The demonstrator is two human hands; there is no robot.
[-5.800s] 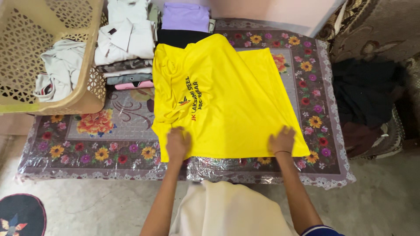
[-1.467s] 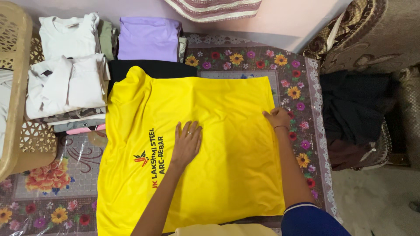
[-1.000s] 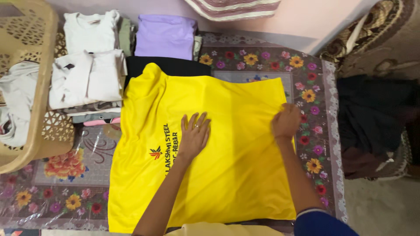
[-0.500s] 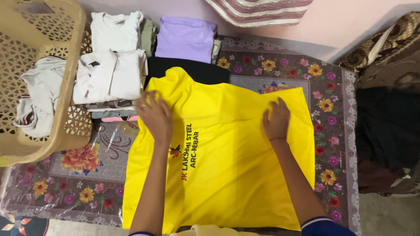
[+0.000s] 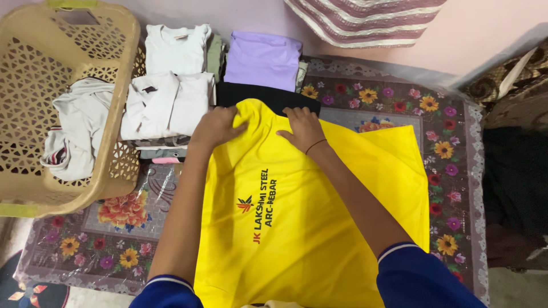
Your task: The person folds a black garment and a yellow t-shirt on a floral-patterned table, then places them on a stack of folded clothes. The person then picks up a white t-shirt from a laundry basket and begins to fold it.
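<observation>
Bright yellow printed T-shirt (image 5: 319,222) lies flat on floral plastic-covered desk (image 5: 399,102). Left hand (image 5: 214,126) pinches collar edge, grip closed; right hand (image 5: 302,128) presses flat, open. Folding step seemingly starting; next move likely needs both hands holding cloth.

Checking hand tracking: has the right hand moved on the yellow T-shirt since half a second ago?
Yes. The right hand went from the yellow T-shirt's right side toward its collar end, near the folded black garment.
</observation>
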